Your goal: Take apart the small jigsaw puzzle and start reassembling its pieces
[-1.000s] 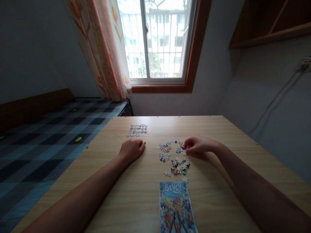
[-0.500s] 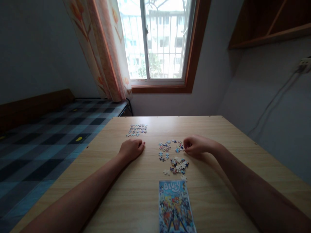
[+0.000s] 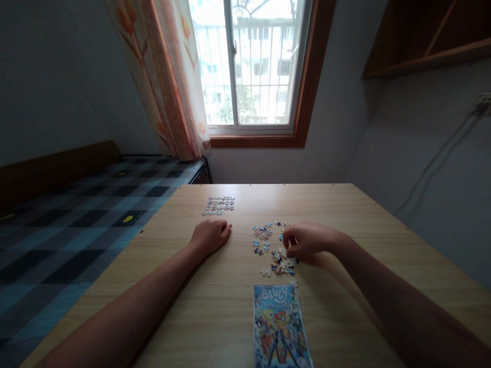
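Observation:
My right hand (image 3: pixel 310 239) is over the pile of loose jigsaw puzzle pieces (image 3: pixel 283 267), many with their pale backs up. Its thumb and fingers are bent into a pinch on a puzzle piece at the pile's upper edge, though the fingertips partly hide it. My left hand (image 3: pixel 210 235) rests on the table with its fingers curled in and nothing visible in them. Beyond it, several pieces lie in neat rows (image 3: pixel 220 205). Between the hands is a loose group of picture-side-up pieces (image 3: pixel 263 232), partly covered by my right hand.
A colourful printed sheet or box lid marked "Bluey" (image 3: pixel 282 327) lies at the near side of the wooden table (image 3: pixel 192 317). Left of the table stands a bed with a checked cover (image 3: pixel 88 220). A window and curtain (image 3: pixel 172 92) are behind the table.
My right hand has moved from the far group of face-up pieces toward me and slightly left, onto the pile. My left hand has stayed resting. The view has shifted slightly.

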{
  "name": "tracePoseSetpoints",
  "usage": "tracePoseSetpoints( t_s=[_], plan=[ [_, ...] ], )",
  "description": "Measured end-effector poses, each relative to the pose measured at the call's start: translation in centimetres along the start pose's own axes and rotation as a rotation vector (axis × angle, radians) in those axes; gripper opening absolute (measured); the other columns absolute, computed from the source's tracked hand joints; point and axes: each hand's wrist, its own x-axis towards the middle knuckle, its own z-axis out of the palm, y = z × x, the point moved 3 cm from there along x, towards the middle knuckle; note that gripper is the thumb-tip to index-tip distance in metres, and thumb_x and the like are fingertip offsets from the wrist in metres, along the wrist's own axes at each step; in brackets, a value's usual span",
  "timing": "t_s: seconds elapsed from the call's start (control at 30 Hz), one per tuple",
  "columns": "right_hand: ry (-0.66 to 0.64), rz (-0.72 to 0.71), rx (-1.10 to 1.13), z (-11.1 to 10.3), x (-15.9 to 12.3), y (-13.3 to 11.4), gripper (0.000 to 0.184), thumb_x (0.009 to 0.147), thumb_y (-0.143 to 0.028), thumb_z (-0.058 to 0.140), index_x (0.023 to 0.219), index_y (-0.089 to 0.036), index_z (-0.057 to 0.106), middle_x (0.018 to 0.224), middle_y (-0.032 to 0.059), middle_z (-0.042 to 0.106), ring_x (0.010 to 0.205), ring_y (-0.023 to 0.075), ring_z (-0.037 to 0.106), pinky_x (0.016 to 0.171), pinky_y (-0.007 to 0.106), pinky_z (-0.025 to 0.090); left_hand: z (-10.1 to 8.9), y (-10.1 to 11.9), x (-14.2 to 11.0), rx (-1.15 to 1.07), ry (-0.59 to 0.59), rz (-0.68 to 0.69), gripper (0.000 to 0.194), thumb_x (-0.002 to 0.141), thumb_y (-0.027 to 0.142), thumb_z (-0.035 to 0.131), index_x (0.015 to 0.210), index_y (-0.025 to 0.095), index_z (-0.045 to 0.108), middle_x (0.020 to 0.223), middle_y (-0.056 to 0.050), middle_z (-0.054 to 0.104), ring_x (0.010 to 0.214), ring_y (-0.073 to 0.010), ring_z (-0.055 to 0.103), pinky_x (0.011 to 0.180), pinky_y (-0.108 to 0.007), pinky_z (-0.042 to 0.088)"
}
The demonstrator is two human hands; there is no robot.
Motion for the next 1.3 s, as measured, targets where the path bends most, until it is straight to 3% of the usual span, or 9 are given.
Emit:
tracePoseSetpoints(
  t_s=[0.33,0.53,0.63,0.73,0.87,0.97,1.03,1.13,1.3],
  plan=[
    [0.023,-0.052,0.07,0.5,0.4,-0.1,0.005,0.075,-0.023,0.067,0.074,-0.017,0.067,0.068,-0.0001,0.065,0.059,0.0119,0.054,0.052,0.023,0.034,0.3,0.0,0.0,0.01,0.0,0.006,0.045,0.094,0.047,0.036,0.079,0.021,0.07,0.083,-0.01,0.071,0.077,-0.0228,0.063,0.063,-0.03,0.038],
    [0.186,-0.125,0.224,0.1,0.7,-0.3,0.011,0.078,-0.028,0.069,0.078,-0.018,0.069,0.075,0.0025,0.07,0.068,0.0148,0.062,0.061,0.024,0.044,0.2,0.0,-0.1,-0.005,-0.01,-0.011,0.044,0.094,0.046,0.037,0.079,0.02,0.07,0.082,-0.01,0.071,0.076,-0.022,0.063,0.062,-0.03,0.038],
    [0.31,-0.102,0.118,0.5,0.8,-1.9,0.004,0.079,-0.021,0.066,0.078,-0.02,0.07,0.075,0.0015,0.071,0.066,0.0133,0.06,0.061,0.024,0.042,0.2,0.0,-0.1,-0.01,-0.009,-0.009,0.045,0.094,0.046,0.037,0.078,0.02,0.07,0.081,-0.01,0.071,0.076,-0.0223,0.063,0.061,-0.03,0.037],
    [0.416,-0.03,-0.129,1.7,1.0,-4.4,0.011,0.08,-0.016,0.062,0.078,-0.023,0.07,0.077,0.0013,0.072,0.067,0.0147,0.06,0.064,0.026,0.039,0.1,0.1,-0.1,-0.016,-0.005,-0.01,0.044,0.093,0.046,0.038,0.077,0.02,0.07,0.081,-0.01,0.071,0.076,-0.0225,0.063,0.06,-0.031,0.037],
    [0.431,-0.165,-0.305,4.0,1.2,-7.4,0.015,0.085,-0.016,0.057,0.079,-0.021,0.07,0.084,0.0062,0.073,0.079,0.019,0.061,0.07,0.028,0.041,0.1,0.2,-0.1,-0.038,-0.004,-0.034,0.044,0.092,0.047,0.04,0.077,0.02,0.071,0.081,-0.01,0.071,0.078,-0.0225,0.064,0.062,-0.031,0.039],
    [0.366,-0.283,-0.269,4.5,1.3,-7.9,0.022,0.079,-0.009,0.058,0.084,-0.024,0.073,0.088,0.004,0.073,0.086,0.0193,0.061,0.076,0.029,0.043,0.2,0.1,-0.1,-0.038,0.003,-0.027,0.043,0.092,0.047,0.04,0.077,0.02,0.07,0.081,-0.01,0.071,0.078,-0.0223,0.063,0.063,-0.031,0.039],
    [0.398,-0.286,-0.214,3.7,1.2,-7.2,0.031,0.076,-0.005,0.056,0.087,-0.027,0.074,0.093,0.0019,0.073,0.088,0.0187,0.061,0.078,0.029,0.044,0.2,0.0,-0.1,-0.037,0.017,0.007,0.043,0.093,0.046,0.04,0.076,0.02,0.07,0.079,-0.009,0.07,0.076,-0.0218,0.063,0.063,-0.031,0.039],
    [0.595,-0.197,-0.143,1.5,1.0,-4.6,0.029,0.077,-0.006,0.054,0.085,-0.026,0.073,0.093,0.0018,0.072,0.088,0.0192,0.061,0.078,0.03,0.044,-0.1,0.6,-0.4,-0.09,0.033,0.173,0.041,0.094,0.044,0.042,0.071,0.02,0.066,0.074,-0.007,0.068,0.07,-0.0192,0.06,0.064,-0.029,0.039],
    [0.981,-0.019,-0.109,-0.2,0.7,2.7,0.02,0.082,-0.014,0.053,0.08,-0.022,0.071,0.094,0.0082,0.071,0.096,0.0249,0.059,0.089,0.037,0.044,-1.7,3.6,-2.3,-0.343,-0.038,0.494,0.028,0.09,0.039,0.055,0.073,0.019,0.066,0.077,-0.002,0.066,0.062,-0.0112,0.055,0.06,-0.025,0.038]
  ],
)
